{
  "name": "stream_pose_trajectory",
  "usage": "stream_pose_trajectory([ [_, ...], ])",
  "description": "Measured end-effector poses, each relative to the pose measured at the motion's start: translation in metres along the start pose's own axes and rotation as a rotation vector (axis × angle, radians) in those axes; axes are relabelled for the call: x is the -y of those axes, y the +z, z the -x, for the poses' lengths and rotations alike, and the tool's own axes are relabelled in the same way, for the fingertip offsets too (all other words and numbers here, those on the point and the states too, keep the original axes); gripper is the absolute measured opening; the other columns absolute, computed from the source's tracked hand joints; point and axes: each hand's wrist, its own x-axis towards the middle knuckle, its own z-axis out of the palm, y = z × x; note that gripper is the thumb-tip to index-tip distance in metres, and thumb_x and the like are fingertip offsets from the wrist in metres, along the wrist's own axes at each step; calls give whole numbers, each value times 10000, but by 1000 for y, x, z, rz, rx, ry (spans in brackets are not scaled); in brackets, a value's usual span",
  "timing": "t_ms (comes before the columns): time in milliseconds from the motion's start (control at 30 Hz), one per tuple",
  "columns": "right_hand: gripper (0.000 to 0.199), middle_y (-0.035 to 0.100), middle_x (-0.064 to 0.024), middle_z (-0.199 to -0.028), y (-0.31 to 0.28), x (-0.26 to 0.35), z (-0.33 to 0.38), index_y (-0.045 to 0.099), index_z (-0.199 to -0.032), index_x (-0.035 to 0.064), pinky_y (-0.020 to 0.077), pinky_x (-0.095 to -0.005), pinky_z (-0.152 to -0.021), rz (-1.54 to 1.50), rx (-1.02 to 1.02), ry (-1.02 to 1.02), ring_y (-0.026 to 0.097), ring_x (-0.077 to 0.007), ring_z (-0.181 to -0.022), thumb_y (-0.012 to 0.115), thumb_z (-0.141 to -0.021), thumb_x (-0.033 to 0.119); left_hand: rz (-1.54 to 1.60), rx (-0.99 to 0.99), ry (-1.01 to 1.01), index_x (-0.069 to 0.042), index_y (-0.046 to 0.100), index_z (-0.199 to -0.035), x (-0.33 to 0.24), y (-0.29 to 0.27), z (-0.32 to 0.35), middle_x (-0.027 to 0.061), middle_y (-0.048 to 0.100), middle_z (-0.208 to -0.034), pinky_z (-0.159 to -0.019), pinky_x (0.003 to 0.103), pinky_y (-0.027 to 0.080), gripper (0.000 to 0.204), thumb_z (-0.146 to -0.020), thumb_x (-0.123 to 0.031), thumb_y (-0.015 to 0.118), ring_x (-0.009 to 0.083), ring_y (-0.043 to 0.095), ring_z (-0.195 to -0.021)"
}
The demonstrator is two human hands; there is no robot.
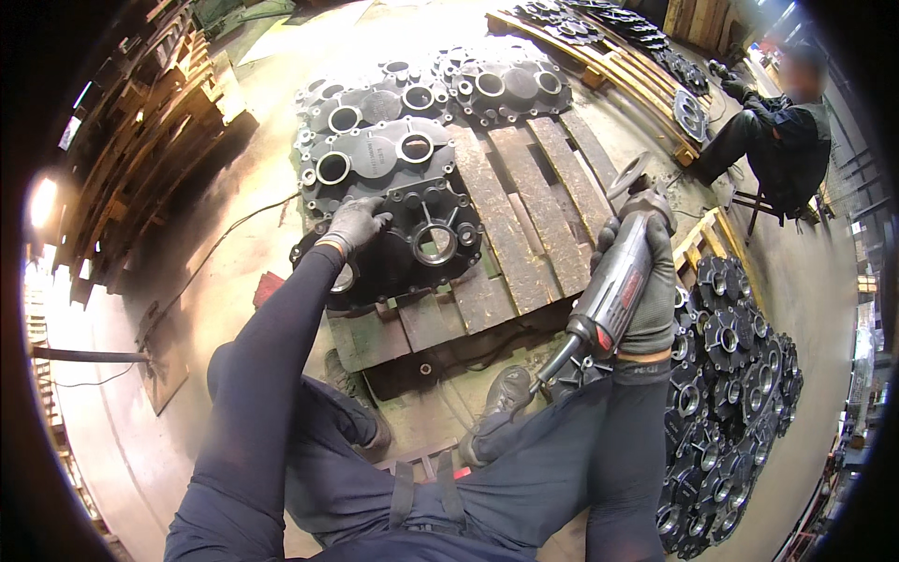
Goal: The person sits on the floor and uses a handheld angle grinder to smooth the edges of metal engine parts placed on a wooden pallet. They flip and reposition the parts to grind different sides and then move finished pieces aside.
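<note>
My right hand [655,272], in a grey glove, is wrapped round the body of an angle grinder [613,286]. The grinder's head and round disc [629,174] point away from me, above the pallet's right side, apart from any part. A cord runs from its rear end toward my legs. My gloved left hand [356,227] grips the upper left edge of a dark cast metal cover [403,239] with round bored holes. That cover lies at the pallet's near end. Just beyond it, lighter grey covers [376,159] lie flat; the left fingers are partly hidden.
A wooden pallet [524,215] carries the covers. More dark covers [726,375] are piled at my right. Stacked pallets [150,150] stand at the left. A seated person [782,140] works at the far right beside another loaded pallet [599,66]. Cables lie on the floor.
</note>
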Motion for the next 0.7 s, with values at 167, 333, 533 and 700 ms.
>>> stream_pose_trajectory([
  [167,577,746,-122,-1027,11,-3,-4,579,-1307,-19,708,-328,-703,56,-69,-17,794,-214,-886,778,-1004,431,69,21,-80,-65,693,-1437,7,12,-4,245,703,-1412,-1150,488,494,594,-1013,-480,728,405,649,-1343],
  [333,592,739,-109,-1040,18,-9,-8,583,-1306,-16,707,-319,-739,78,-39,26,793,-212,-913,792,-992,440,164,-44,-105,-70,717,-1403,16,17,5,230,724,-1379,-1124,492,508,531,-1037,-454,697,411,673,-1307],
  [533,648,724,-128,-1051,30,-23,-5,587,-1312,-22,698,-306,-766,136,-77,32,784,-210,-907,803,-979,490,145,-59,-107,-101,733,-1388,17,15,6,223,743,-1344,-1109,497,515,487,-1058,-452,661,404,685,-1289],
  [700,655,729,-132,-1057,32,-21,0,587,-1312,-36,697,-313,-761,188,-88,30,787,-219,-906,810,-975,479,155,-41,-116,-102,734,-1387,6,6,12,221,741,-1355,-1116,492,514,495,-1051,-460,672,406,684,-1291],
])
